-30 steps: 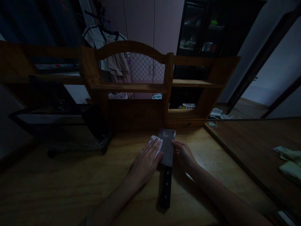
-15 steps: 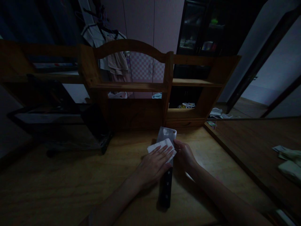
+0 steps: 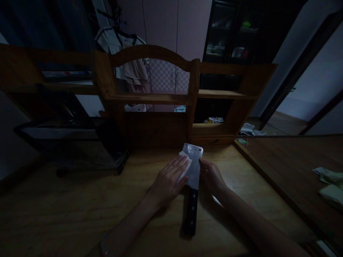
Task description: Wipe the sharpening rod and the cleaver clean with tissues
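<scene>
A cleaver (image 3: 194, 167) with a broad metal blade and a black riveted handle lies over the wooden desk, its handle toward me. There is a small hole at the blade's far right corner. My left hand (image 3: 169, 177) presses a folded white tissue (image 3: 185, 165) against the left side of the blade, fingers stretched over it and partly hiding it. On the other side, my right hand (image 3: 211, 175) pinches the blade's right edge between thumb and fingers; its fingertips are partly hidden.
A wooden shelf unit (image 3: 155, 98) rises along the back of the desk (image 3: 128, 214). A dark-framed, clear-sided container (image 3: 77, 146) stands at the left. To the right, beyond the desk's raised edge, pale green cloth (image 3: 332, 189) lies on a brown surface.
My left hand and the tissue have slid left across the blade, uncovering its middle and the top of the handle. My right hand keeps its hold on the edge.
</scene>
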The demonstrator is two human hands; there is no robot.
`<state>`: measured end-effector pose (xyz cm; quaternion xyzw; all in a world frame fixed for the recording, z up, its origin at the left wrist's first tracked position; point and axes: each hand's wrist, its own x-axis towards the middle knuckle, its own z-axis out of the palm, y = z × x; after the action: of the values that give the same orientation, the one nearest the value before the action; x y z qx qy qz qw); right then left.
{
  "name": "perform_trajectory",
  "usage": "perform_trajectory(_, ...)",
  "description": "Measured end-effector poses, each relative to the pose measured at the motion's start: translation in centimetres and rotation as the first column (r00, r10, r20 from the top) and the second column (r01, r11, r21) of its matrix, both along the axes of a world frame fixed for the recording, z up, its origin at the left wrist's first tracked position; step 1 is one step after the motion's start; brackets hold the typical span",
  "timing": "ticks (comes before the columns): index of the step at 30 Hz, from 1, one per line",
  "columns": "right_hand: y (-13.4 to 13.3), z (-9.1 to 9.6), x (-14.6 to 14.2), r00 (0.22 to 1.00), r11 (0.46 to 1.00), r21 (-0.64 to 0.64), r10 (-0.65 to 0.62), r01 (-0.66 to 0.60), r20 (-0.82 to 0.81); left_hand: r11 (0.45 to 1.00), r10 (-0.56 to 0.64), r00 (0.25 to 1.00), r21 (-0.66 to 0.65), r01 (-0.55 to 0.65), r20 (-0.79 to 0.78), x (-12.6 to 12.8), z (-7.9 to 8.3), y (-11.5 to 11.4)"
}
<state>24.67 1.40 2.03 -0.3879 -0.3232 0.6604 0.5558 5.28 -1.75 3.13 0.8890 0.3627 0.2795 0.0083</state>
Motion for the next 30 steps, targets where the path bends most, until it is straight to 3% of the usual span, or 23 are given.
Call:
perform_trajectory(4,0.1,0.0,0.2,0.999,0.998,-0.048,0.042,-0.044,-0.035,0.961,-0.276,0.956,-0.035,0.274,-0.098,0.5,1.0,-1.2)
perform_trajectory(6,0.1,0.0,0.3,0.998,0.996,-0.063,0.054,-0.056,-0.034,0.951,-0.309,0.943,-0.055,0.305,-0.120,0.8,1.1,-1.4)
perform_trajectory(11,0.3,-0.4,0.5,0.997,0.998,-0.036,0.056,-0.058,-0.046,0.974,-0.227,0.970,-0.007,0.228,-0.091,0.6,0.7,-0.6)
perform_trajectory(18,0.3,-0.3,0.3,0.994,0.998,-0.028,0.059,-0.062,-0.089,0.998,-0.008,0.999,0.066,0.006,0.032,-0.6,-0.4,0.6)
perform_trajectory(22,0.2,0.1,0.2,0.994,0.998,-0.044,0.035,-0.040,-0.103,0.994,0.014,0.997,0.106,-0.022,0.074,-0.9,-0.7,0.8)
perform_trajectory(28,0.3,0.2,0.5,0.992,0.996,-0.071,0.046,-0.054,-0.116,0.949,-0.296,0.954,0.100,0.299,-0.040,-0.4,0.4,-0.5)
perform_trajectory(30,0.4,-0.1,0.6,0.992,0.996,-0.079,0.033,-0.043,-0.120,0.934,-0.348,0.935,0.062,0.353,-0.071,0.0,0.6,-0.9)
